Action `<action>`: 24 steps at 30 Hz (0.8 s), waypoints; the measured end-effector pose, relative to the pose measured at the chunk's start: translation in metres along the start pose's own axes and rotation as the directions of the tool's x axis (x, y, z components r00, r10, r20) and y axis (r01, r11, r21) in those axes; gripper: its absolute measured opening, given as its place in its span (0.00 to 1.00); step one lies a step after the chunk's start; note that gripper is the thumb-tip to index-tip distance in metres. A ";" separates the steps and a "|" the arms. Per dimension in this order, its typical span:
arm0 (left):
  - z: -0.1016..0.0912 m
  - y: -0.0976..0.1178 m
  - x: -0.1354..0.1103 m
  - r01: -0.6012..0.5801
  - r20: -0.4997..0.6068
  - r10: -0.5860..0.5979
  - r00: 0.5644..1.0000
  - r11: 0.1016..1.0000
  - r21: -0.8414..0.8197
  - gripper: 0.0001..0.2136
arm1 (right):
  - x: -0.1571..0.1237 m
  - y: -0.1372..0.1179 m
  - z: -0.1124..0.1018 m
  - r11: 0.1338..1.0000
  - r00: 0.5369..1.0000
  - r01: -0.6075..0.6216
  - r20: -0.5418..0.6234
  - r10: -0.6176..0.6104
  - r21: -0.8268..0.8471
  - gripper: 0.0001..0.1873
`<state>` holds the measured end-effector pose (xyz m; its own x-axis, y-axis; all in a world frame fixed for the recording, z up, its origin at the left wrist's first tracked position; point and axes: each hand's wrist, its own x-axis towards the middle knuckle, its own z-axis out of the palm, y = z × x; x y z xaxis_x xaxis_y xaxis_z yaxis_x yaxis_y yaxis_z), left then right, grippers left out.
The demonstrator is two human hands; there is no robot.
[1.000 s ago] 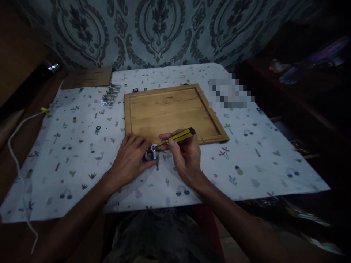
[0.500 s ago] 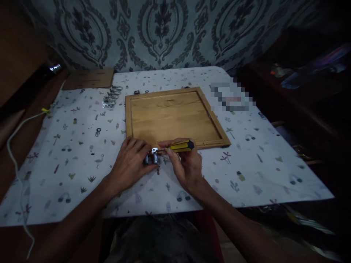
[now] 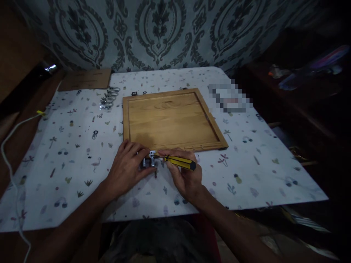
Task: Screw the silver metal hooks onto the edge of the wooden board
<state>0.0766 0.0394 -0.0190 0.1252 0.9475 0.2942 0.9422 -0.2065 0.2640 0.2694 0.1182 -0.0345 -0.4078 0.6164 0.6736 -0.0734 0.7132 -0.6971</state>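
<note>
My left hand (image 3: 126, 169) is closed on a small metal fitting (image 3: 149, 159) and holds it down on the patterned cloth just in front of the wooden tray (image 3: 170, 118). A yellow-and-black screwdriver (image 3: 179, 162) lies almost level in my right hand (image 3: 183, 175), which is closed round its handle. The screwdriver's tip points left and meets the top of the fitting. Part of the fitting is hidden under my left fingers.
Several shiny metal clips (image 3: 107, 98) lie left of the tray's far corner, and a brown cardboard sheet (image 3: 85, 79) lies behind them. Small dark hooks (image 3: 94, 134) are scattered on the cloth. A white cord (image 3: 11, 131) runs down the left edge. Dark furniture stands on the right.
The screwdriver's handle has swung down from pointing up and right to lying nearly level. My left hand has kept the fitting in place.
</note>
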 end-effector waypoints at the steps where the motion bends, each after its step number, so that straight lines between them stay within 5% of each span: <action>1: 0.000 0.000 0.000 -0.002 -0.005 0.002 1.000 1.000 0.000 0.17 | 0.000 0.000 0.000 1.000 1.000 -0.010 -0.002 0.010 -0.002 0.16; 24: 0.002 0.000 0.000 0.054 0.003 -0.054 0.999 0.998 -0.025 0.19 | -0.004 -0.001 0.000 0.995 0.995 -0.094 -0.029 0.093 -0.024 0.15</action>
<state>0.0769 0.0400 -0.0205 0.0748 0.9581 0.2767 0.9395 -0.1607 0.3025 0.2714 0.1146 -0.0365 -0.3867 0.6897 0.6122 -0.0125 0.6599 -0.7513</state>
